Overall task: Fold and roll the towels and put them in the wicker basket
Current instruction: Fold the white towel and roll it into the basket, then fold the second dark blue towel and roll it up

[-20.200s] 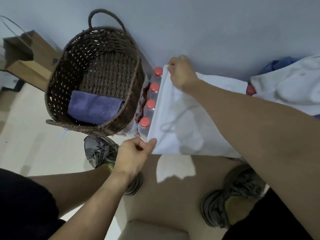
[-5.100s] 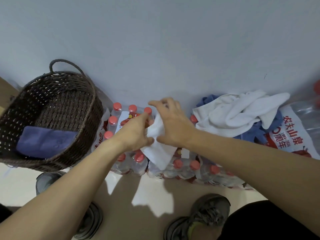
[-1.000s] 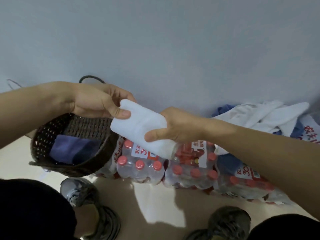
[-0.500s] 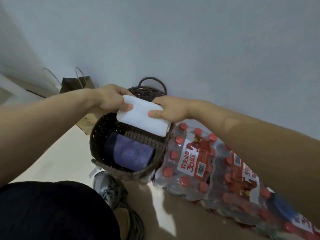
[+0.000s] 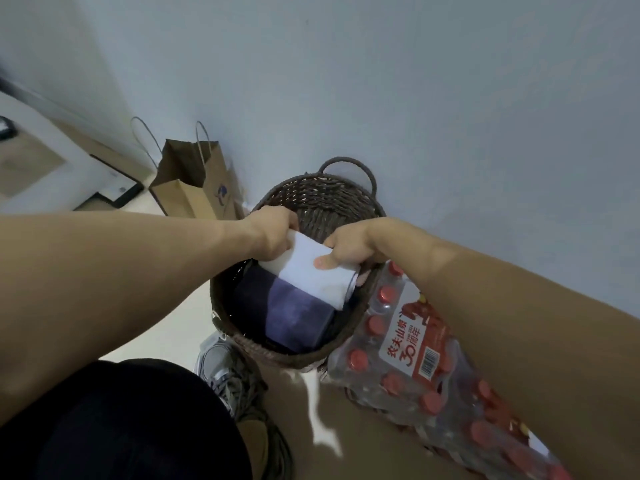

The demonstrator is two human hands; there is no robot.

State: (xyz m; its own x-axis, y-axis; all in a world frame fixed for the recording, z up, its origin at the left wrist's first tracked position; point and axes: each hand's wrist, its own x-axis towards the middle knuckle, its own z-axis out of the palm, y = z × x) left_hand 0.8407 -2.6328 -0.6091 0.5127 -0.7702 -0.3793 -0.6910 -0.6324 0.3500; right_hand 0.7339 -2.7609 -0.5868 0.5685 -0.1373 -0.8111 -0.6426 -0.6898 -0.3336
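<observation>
Two hands hold one rolled white towel [image 5: 311, 271] inside the mouth of the wicker basket [image 5: 346, 199], above and partly overlapping a folded purple towel [image 5: 298, 315] that lies on the basket's bottom. The basket stands on the floor against the wall, with a shrink-wrapped pack of water bottles [image 5: 415, 362] touching its right side and a brown paper bag [image 5: 194, 185] just beside it on the left.

Risks, as judged from this position:
- The roll may loosen or spring open on release, since nothing binds it. Letting go before it rests on the purple towel or against the basket wall would cause this.
- The roll sits tilted, its right end lower. Dropped from here it could land crooked on the purple towel and slump.
- The right forearm crosses directly over the bottle pack, and a careless withdrawal could knock it.

Grip, left hand [image 5: 273, 237]: fingers curled over the upper left end of the white towel, grasping it. The fingertips are hidden behind the cloth.

Grip, right hand [image 5: 349, 245]: clenched on the right end of the roll, thumb pressed flat across its top face, fingers wrapped beneath and showing at the lower right edge.

Neither hand has released. Placement appears near complete for this towel.
</observation>
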